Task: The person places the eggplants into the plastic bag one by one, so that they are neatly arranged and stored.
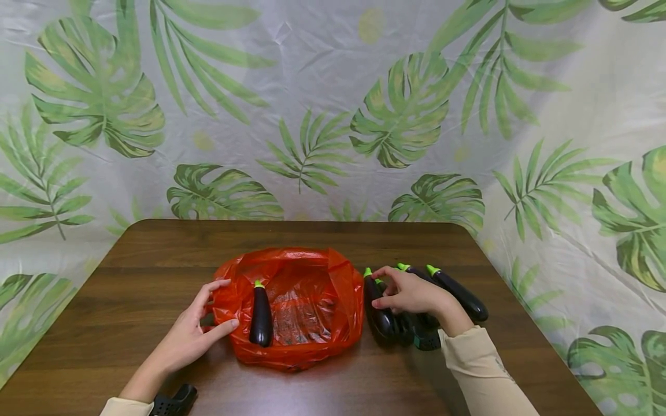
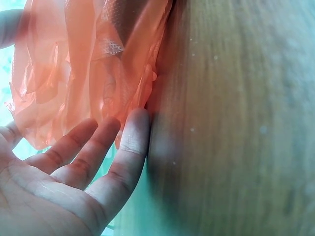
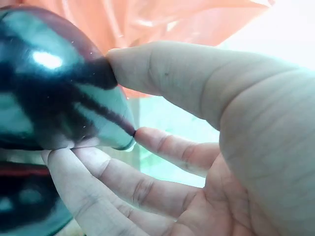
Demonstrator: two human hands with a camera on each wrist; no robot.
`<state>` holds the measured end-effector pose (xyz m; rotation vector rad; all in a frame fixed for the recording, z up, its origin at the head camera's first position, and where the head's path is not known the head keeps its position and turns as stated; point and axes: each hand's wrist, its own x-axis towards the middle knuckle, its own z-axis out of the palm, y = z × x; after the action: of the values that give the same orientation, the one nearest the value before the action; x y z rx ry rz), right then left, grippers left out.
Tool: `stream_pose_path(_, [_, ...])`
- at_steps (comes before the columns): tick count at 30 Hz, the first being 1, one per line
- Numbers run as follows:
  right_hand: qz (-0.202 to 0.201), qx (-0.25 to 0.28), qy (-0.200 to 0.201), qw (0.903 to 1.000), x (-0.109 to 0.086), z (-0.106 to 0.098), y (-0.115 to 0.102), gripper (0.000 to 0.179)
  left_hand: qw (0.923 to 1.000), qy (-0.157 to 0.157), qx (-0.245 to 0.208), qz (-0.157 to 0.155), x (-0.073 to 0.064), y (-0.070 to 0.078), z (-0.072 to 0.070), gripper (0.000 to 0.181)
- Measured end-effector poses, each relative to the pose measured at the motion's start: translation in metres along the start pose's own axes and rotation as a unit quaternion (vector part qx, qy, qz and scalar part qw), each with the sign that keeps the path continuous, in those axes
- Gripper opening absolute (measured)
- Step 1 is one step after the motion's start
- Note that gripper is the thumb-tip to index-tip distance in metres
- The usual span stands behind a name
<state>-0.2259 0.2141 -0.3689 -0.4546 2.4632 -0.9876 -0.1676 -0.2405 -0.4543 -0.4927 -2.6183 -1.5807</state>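
A red plastic bag [image 1: 296, 355] stands with its mouth spread wide, and one dark eggplant [image 1: 261, 316] with a green stem end lies inside at its left. My left hand [image 1: 189, 335] rests against the bag's left side, fingers loosely extended; in the left wrist view the fingertips [image 2: 135, 128] touch the plastic. To the right of the bag, my right hand [image 1: 413, 297] holds another eggplant [image 1: 383, 323] between thumb and fingers. In the right wrist view the thumb [image 3: 142, 66] presses one side of this glossy eggplant [image 3: 44, 83] and the fingers touch its underside.
Several more eggplants lie under and beyond my right hand, partly hidden; the rightmost eggplant [image 1: 460, 294] lies slanted near the table's right side. The brown wooden table [image 1: 130, 289] ends at the back before a leaf-patterned cloth [image 1: 322, 86].
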Motion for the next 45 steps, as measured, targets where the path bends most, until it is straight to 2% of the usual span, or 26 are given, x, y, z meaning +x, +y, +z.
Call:
stream_pose_path(5, [-0.008, 0.005, 0.013, 0.9999, -0.003, -0.005, -0.005, 0.065, 1.0, 0.0, 0.0, 0.006, 0.0, 0.001, -0.001, 0.073])
stream_pose_path(12, [0.003, 0.028, 0.04, 0.9988, -0.007, -0.011, -0.011, 0.066, 0.9999, 0.006, 0.01, 0.012, 0.0, 0.002, -0.001, 0.073])
stream_pose_path(19, [-0.01, 0.044, 0.046, 0.9979, -0.011, -0.021, -0.019, 0.067, 0.9997, 0.009, 0.021, 0.014, 0.0, 0.003, -0.002, 0.073])
stream_pose_path(33, [-0.022, 0.04, 0.075, 0.9962, -0.021, -0.042, -0.04, 0.069, 0.9999, 0.002, 0.003, 0.013, -0.001, 0.004, -0.002, 0.073])
stream_pose_path(45, [-0.035, 0.029, 0.088, 0.9951, -0.021, -0.049, -0.064, 0.07, 0.9998, 0.004, -0.005, 0.018, -0.001, 0.004, -0.002, 0.074])
